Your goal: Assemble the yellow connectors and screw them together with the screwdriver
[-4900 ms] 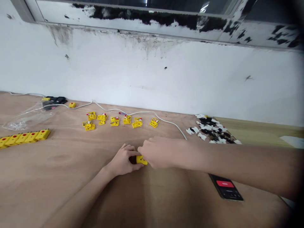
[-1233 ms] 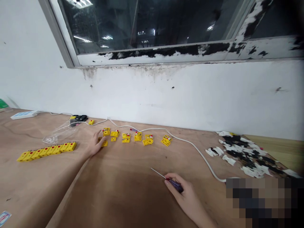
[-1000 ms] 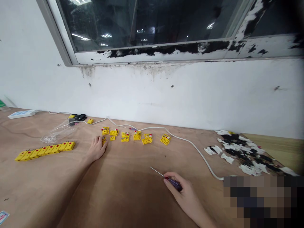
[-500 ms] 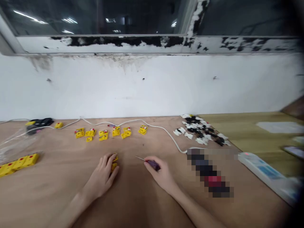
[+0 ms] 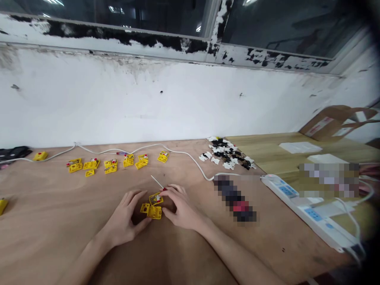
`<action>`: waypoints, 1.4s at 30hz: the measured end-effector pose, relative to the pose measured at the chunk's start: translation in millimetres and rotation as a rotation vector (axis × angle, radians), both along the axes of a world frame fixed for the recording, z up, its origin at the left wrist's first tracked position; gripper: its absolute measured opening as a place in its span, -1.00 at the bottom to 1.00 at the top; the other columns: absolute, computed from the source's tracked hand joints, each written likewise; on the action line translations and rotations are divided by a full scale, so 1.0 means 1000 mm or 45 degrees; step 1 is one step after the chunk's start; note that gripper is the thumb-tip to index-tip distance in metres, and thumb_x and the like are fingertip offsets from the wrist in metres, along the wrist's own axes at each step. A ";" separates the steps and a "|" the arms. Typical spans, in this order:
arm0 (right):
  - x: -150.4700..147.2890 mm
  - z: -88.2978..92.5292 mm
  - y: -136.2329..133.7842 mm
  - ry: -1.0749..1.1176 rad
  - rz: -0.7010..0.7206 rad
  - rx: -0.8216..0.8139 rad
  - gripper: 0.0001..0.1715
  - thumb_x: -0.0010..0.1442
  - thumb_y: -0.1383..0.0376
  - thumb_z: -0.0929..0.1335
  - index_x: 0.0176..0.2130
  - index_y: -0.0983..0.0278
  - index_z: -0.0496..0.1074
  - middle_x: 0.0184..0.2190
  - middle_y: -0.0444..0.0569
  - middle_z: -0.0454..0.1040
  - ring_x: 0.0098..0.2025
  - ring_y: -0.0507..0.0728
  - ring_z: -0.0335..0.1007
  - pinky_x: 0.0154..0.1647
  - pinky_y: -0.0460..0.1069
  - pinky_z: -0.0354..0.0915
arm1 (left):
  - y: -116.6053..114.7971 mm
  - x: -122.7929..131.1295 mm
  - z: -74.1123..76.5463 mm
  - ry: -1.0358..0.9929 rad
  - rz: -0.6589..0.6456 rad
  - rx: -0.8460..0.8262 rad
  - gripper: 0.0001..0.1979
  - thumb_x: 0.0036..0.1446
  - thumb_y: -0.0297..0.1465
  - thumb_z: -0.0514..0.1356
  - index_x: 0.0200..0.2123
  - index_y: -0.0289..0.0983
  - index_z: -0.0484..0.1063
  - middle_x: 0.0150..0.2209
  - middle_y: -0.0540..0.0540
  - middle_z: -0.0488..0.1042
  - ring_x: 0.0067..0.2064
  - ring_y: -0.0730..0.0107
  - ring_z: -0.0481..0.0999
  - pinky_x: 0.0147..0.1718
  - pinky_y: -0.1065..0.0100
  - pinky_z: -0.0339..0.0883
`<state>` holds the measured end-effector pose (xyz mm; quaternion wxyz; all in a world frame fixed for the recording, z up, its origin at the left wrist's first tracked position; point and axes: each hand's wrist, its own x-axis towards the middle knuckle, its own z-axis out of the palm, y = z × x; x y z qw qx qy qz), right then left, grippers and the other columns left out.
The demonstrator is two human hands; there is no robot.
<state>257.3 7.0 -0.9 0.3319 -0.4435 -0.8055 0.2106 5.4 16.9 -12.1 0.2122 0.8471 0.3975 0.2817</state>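
Pale plywood tabletop (image 5: 74,241) here, left hand (image 5: 126,211) resting with fingers spread just beside a small yellow plastic connector (image 5: 154,212), opened into pieces between the hands. Right hand (image 5: 182,208) curls its fingers around a thin steel screwdriver (image 5: 156,182), shaft angled up; one slip could scatter those loose pieces.

The yellow connector housings (image 5: 154,212) are glossy plastic, the screwdriver shaft (image 5: 156,181) smooth bright metal, and the desk (image 5: 50,221) matt, rough-grained plywood.
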 end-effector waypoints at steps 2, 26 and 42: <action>-0.002 -0.001 0.000 0.013 -0.010 -0.018 -0.52 0.13 0.42 0.44 0.03 0.13 0.39 0.01 -0.01 0.49 0.18 0.26 0.24 0.19 0.19 0.22 | 0.003 -0.005 0.002 0.019 -0.043 -0.006 -0.50 0.14 -0.25 0.29 0.16 -0.06 0.36 0.11 -0.21 0.41 0.13 -0.01 0.42 0.09 -0.03 0.41; 0.004 -0.009 0.006 0.066 -0.090 0.181 -0.50 0.30 0.42 0.28 0.18 0.11 0.33 0.03 0.03 0.46 0.08 0.19 0.45 0.12 0.08 0.39 | 0.007 -0.008 -0.001 -0.123 0.136 -0.155 -0.81 0.29 -0.25 0.18 -0.10 -0.14 0.50 -0.17 -0.07 0.59 -0.12 0.24 0.54 -0.08 0.18 0.40; 0.015 -0.012 0.013 0.078 -0.216 0.400 -0.56 0.30 0.28 0.38 0.16 0.10 0.38 0.03 0.01 0.51 0.06 0.21 0.47 0.12 0.11 0.42 | 0.008 -0.008 -0.008 0.193 0.361 0.163 -0.76 0.28 -0.22 0.19 -0.08 -0.16 0.55 -0.04 -0.12 0.51 0.00 0.11 0.45 0.00 0.08 0.32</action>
